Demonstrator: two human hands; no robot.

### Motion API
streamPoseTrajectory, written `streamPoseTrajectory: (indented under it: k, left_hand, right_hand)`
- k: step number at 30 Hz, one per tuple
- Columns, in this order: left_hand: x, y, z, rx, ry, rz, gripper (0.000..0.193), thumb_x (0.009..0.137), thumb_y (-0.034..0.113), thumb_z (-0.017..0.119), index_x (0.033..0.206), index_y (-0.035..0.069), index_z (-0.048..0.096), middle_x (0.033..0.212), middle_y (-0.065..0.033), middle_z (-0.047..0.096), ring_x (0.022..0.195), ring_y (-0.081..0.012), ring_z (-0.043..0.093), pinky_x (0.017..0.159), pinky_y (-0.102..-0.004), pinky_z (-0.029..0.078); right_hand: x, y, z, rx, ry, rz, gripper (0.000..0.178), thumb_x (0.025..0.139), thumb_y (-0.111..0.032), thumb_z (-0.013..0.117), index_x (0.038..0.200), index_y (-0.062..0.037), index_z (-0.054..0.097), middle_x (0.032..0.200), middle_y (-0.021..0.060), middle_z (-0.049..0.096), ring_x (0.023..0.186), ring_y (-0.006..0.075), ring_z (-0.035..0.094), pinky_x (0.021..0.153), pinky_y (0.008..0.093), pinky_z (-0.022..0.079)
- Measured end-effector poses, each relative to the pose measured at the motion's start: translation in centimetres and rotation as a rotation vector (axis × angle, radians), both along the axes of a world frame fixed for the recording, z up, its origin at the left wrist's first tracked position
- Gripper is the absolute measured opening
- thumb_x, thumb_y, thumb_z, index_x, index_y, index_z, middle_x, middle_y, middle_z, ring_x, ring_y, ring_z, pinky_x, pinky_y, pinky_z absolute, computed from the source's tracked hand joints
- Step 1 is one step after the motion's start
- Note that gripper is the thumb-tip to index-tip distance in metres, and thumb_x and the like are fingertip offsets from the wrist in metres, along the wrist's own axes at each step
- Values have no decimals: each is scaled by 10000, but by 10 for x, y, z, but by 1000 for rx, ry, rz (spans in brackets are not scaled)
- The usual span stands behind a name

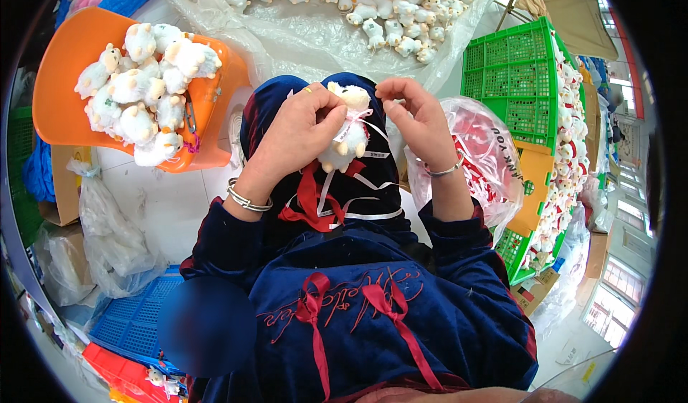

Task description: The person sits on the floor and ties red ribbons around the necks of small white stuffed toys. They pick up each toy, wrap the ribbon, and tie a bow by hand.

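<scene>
A small white plush toy point(350, 139) with a cream head and a pale pink ribbon bow point(353, 116) at its neck is held upright over my lap. My left hand point(304, 127) pinches it beside the neck, its fingertips partly hidden by the toy. To the right of the toy, my right hand point(421, 120) is raised with curled fingers. A small gap shows between its thumb and forefinger, and nothing can be made out in them. Red ribbon point(308, 195) and white ribbon strips point(369, 182) lie across my dark trousers below the toy.
An orange chair point(64, 66) at the left bears several plush toys point(136, 88) and small scissors point(190, 116). More toys lie on plastic sheeting point(308, 34) ahead. At right stand a clear bag of red and white ribbon point(476, 159) and a green crate point(509, 80).
</scene>
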State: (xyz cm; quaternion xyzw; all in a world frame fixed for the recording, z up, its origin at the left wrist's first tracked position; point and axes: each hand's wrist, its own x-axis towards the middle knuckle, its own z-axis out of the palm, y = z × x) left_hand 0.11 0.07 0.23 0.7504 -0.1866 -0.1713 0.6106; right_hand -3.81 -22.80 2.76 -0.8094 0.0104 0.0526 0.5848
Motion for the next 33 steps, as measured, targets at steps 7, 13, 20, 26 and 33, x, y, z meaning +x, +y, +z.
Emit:
streamPoseTrajectory:
  k: [7,13,20,26,33]
  left_hand:
    - [1,0,4,68,26,17,205,985,169,635,952,-29,671,835,-26,633,765,-89,577,705,-263,470]
    - [5,6,5,74,124,31,281,952,225,664,961,-54,687,776,-128,706,703,-179,662,678,-316,516]
    - [-6,12,27,103,75,-43,259,931,232,713,905,-22,669,842,-84,667,760,-170,639,712,-304,512]
    - [-7,13,17,61,14,-56,222,894,195,741,886,-8,652,898,-94,620,809,-206,618,738,-328,500]
    - [-13,8,24,71,-92,-37,165,892,124,710,854,-7,617,878,-87,602,790,-202,589,709,-331,483]
  right_hand:
    - [-8,6,-5,5,12,54,216,902,-36,709,1110,5,665,961,27,687,890,102,621,821,259,505]
    - [-4,7,-7,-44,15,80,170,930,-89,728,1059,6,670,942,11,685,869,84,609,812,248,504]
    - [-1,5,-10,168,180,69,153,977,-150,702,1021,-6,673,921,-24,662,847,50,578,769,223,490]
    - [2,1,-16,252,241,57,196,1005,-203,671,991,-8,676,913,-23,665,836,43,581,761,214,486]
    - [3,3,-15,300,261,25,217,1010,-229,669,962,-18,680,914,4,698,845,62,601,802,222,484]
